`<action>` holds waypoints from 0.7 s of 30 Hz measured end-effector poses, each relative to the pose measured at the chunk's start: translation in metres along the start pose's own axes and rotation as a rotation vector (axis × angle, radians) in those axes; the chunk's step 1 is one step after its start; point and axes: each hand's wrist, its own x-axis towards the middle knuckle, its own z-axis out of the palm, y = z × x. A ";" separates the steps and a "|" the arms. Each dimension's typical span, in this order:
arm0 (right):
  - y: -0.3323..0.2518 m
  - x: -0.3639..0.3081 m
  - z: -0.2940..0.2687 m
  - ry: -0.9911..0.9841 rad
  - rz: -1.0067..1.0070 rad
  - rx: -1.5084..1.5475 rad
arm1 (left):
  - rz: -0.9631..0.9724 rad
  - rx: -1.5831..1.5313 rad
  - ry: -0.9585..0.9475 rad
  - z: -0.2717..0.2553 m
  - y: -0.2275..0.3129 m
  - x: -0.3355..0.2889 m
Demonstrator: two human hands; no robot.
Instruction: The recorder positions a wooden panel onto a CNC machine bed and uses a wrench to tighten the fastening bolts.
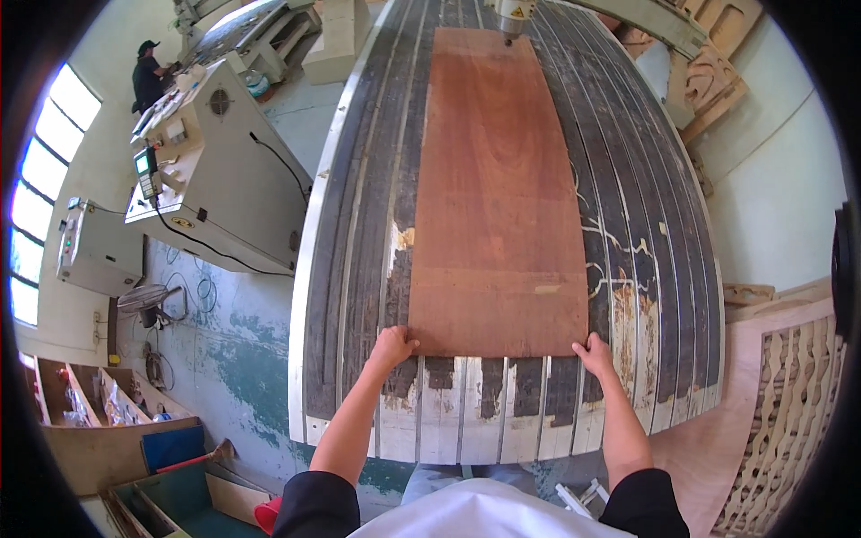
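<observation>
A long reddish-brown plywood sheet (498, 224) lies lengthwise on the slotted bed (359, 197) of a large machine. At its near left corner, my left hand (393, 348) is closed on the edge, with the thumb on top. My right hand (594, 353) grips the near right corner in the same way. The undersides of both corners, and some of my fingers, are hidden. Over the sheet's far end hangs the machine's spindle head (513, 20).
To the left stands a grey control cabinet (233, 170) with a handheld controller (146, 170) and cable. Another person (148, 79) works at the far left. Wooden bins (108, 412) sit at lower left. Carved wood panels (785, 421) lean at right.
</observation>
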 end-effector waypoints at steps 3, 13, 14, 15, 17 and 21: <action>0.003 0.002 0.003 0.060 -0.033 0.037 | 0.023 -0.065 0.011 -0.003 0.005 -0.002; -0.023 -0.038 0.015 0.625 -0.163 0.115 | 0.109 -0.026 0.574 0.026 0.039 -0.091; -0.039 -0.050 0.016 0.602 -0.214 0.136 | 0.105 -0.014 0.551 0.025 0.035 -0.118; -0.054 -0.065 0.022 0.430 -0.260 0.124 | -0.097 -0.029 0.411 0.033 0.027 -0.143; -0.062 -0.089 0.048 0.258 -0.477 0.177 | -0.302 -0.407 0.332 0.045 0.034 -0.188; -0.117 -0.166 0.055 -0.090 -0.702 0.557 | -0.402 -1.213 0.063 0.113 0.048 -0.219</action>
